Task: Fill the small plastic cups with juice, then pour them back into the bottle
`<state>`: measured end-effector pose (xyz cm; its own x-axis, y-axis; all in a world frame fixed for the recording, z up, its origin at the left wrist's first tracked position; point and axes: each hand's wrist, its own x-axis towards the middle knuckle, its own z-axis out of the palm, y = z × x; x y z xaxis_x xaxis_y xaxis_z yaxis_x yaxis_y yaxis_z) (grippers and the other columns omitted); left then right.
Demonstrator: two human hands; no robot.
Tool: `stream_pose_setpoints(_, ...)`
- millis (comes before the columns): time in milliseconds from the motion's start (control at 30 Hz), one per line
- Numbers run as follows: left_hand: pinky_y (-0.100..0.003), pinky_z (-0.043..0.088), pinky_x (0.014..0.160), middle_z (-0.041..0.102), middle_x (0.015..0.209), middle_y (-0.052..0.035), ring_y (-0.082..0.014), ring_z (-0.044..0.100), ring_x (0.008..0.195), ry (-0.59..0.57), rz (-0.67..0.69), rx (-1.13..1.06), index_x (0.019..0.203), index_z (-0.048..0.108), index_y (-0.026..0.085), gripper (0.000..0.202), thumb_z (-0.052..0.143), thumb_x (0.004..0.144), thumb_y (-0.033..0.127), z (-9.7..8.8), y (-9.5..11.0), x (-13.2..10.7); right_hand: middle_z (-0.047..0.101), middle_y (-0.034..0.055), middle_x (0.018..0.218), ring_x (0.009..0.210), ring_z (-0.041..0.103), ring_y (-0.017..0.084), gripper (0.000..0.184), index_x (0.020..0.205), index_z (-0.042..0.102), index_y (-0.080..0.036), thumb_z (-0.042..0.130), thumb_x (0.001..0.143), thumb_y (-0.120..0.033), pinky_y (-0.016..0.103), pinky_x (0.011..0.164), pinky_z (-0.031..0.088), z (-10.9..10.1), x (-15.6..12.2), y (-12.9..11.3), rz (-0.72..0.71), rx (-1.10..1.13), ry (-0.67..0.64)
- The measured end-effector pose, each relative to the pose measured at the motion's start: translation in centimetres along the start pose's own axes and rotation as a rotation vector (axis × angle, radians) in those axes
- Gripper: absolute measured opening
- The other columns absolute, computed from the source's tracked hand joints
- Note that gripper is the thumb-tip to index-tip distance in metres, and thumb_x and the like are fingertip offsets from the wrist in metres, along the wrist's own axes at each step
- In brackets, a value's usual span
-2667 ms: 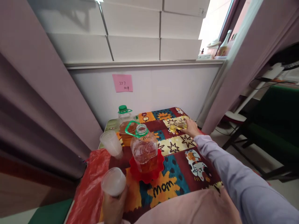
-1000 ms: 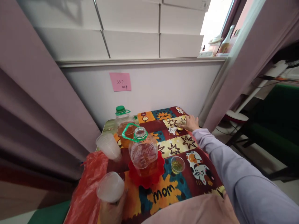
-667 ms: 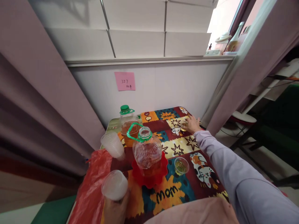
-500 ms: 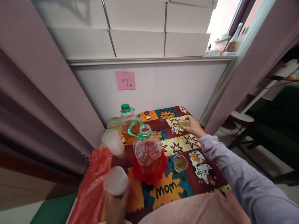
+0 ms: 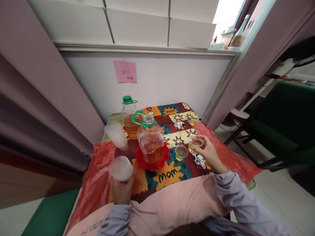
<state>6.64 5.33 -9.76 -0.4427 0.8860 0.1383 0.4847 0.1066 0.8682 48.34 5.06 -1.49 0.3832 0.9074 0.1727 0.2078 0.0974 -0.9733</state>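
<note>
My left hand (image 5: 122,189) is wrapped around a stack of clear plastic cups (image 5: 121,168) at the table's near left. My right hand (image 5: 208,153) grips a clear plastic cup (image 5: 195,144) of pale yellow liquid between thumb and fingers. Just left of it stands a second cup of yellow liquid (image 5: 181,153). At the far right sits a third such cup (image 5: 194,121). An uncapped jug with a green handle (image 5: 150,141) and amber liquid stands on a red scalloped dish (image 5: 140,161), between my hands.
Behind the uncapped jug is a green-capped jug (image 5: 130,123) of amber liquid. Another stack of cups (image 5: 116,135) leans at the left. Red plastic sheeting (image 5: 98,183) covers the table's sides over a patterned cloth (image 5: 169,175). A green chair (image 5: 273,114) stands at right.
My right hand has let go of the far cup and come back nearer, where it now holds another cup. My left hand keeps its stack. The view has tilted down slightly.
</note>
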Motion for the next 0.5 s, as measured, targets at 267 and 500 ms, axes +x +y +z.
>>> stream_pose_setpoints(267,-0.047,0.059,0.096,0.078,0.116,-0.0143,-0.0379,0.074,0.110,-0.031,-0.028,-0.047,0.119,0.063,0.020,0.075,0.084,0.065,0.066,0.0,0.3,-0.1,0.078,0.0183,0.134,0.130,0.072,0.040,0.069,0.139,0.064,-0.022,0.085,0.079,-0.051,0.060,0.113,0.056,1.3,-2.4,-0.9,-0.106,-0.284,0.029)
stream_pose_setpoints(500,-0.045,0.060,0.095,0.079,0.117,-0.0176,-0.0375,0.076,0.109,-0.017,0.018,-0.070,0.115,0.066,0.017,0.072,0.082,0.066,0.067,0.0,0.7,-0.2,0.078,0.0165,0.134,0.126,0.075,0.040,0.072,0.139,0.064,-0.025,0.087,0.078,-0.057,0.061,0.111,0.059,2.0,-2.8,0.0,-0.079,-0.188,0.032)
